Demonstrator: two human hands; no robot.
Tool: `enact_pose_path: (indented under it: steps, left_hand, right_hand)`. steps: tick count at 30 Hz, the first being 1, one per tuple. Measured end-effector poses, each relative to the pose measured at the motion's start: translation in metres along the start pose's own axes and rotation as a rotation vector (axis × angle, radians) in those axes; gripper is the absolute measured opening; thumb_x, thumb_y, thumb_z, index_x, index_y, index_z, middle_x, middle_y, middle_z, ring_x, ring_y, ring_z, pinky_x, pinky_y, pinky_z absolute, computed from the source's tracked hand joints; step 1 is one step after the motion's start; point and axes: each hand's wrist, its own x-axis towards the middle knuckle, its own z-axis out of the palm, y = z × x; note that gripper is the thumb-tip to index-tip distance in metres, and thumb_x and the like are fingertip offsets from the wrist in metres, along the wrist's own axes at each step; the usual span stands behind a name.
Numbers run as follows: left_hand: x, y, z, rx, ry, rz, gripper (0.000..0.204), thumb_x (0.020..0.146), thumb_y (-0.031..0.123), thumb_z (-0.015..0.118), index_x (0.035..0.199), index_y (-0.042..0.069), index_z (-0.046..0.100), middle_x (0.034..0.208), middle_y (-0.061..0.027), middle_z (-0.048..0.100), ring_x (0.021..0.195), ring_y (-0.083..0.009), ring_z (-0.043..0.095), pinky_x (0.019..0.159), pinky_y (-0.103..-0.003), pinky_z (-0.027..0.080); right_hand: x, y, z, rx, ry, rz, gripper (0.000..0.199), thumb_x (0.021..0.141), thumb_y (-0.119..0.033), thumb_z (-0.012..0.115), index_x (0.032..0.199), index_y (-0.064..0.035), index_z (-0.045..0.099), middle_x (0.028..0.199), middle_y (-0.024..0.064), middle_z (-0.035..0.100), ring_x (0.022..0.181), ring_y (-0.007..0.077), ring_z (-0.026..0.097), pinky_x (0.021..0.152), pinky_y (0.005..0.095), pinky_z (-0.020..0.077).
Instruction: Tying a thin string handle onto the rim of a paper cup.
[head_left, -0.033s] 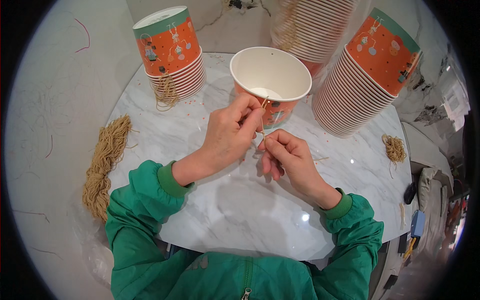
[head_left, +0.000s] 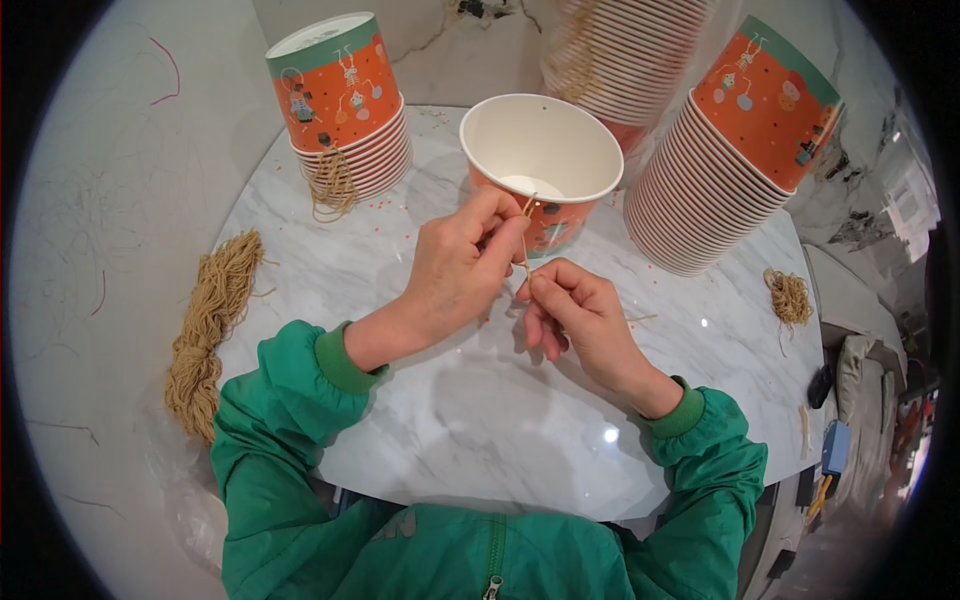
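Note:
A single paper bucket point(head_left: 530, 140), white inside and orange outside, stands upright in front of my hands. Near its front side, my left hand point(head_left: 462, 255) pinches a thin tan string point(head_left: 526, 243) between thumb and fingers. One end of the string pokes up above those fingertips, against the bucket's near wall; whether it passes through the wall I cannot tell. Just below and to the right, my right hand point(head_left: 578, 315) pinches the lower part of the same string, its other fingers curled. A short length of string runs taut between the two hands.
Upside-down bucket stacks stand at the left point(head_left: 330, 95) and right point(head_left: 765, 110), with a tall wrapped stack point(head_left: 630, 60) behind. A thick string hank point(head_left: 212, 330) lies along the left edge. Small string bundles rest by the left stack point(head_left: 332, 185) and at the right edge point(head_left: 789, 297).

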Motion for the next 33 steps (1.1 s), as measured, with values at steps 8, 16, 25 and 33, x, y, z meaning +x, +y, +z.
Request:
enact_pose_path:
  steps: [8, 16, 25, 33]
  left_hand:
    - [0.0, 0.001, 0.0, 0.034, -0.009, 0.032, 0.008, 0.1, 0.007, 0.058, 0.099, 0.0, 0.056, 0.073, -0.0027, 0.064, 0.065, -0.0054, 0.059, 0.058, -0.022, 0.05]
    - [0.0, -0.001, 0.002, 0.021, 0.039, 0.074, 0.006, 0.095, 0.006, 0.062, 0.093, 0.002, 0.058, 0.069, -0.0074, 0.067, 0.056, -0.0143, 0.063, 0.052, -0.03, 0.049]
    - [-0.001, 0.017, -0.002, -0.039, -0.049, 0.031, 0.006, 0.095, 0.004, 0.064, 0.095, -0.001, 0.062, 0.084, 0.0007, 0.064, 0.072, -0.002, 0.056, 0.061, -0.019, 0.044]
    - [0.001, 0.009, -0.003, -0.012, -0.081, -0.022, 0.005, 0.095, 0.005, 0.065, 0.095, 0.0, 0.062, 0.082, 0.0027, 0.063, 0.07, -0.0002, 0.053, 0.06, -0.018, 0.042]
  right_hand:
    - [-0.002, 0.0, 0.003, -0.039, -0.009, 0.0, 0.026, 0.108, -0.025, 0.047, 0.102, -0.0037, 0.061, 0.069, 0.0026, 0.062, 0.051, 0.0054, 0.05, 0.048, 0.0191, 0.0383]
    - [-0.004, 0.001, 0.004, -0.062, -0.015, -0.001, 0.026, 0.108, -0.025, 0.048, 0.102, -0.0037, 0.061, 0.07, 0.0029, 0.063, 0.051, 0.0054, 0.05, 0.049, 0.0197, 0.0391]
    - [0.003, 0.003, -0.003, 0.151, 0.088, 0.076, 0.034, 0.102, -0.03, 0.05, 0.116, -0.0013, 0.062, 0.065, 0.008, 0.063, 0.043, 0.01, 0.05, 0.043, 0.0212, 0.0337]
    - [0.005, 0.001, -0.001, 0.074, 0.085, 0.013, 0.035, 0.106, -0.034, 0.051, 0.113, -0.0014, 0.064, 0.054, -0.0006, 0.052, 0.04, 0.0045, 0.039, 0.041, 0.0202, 0.0268]
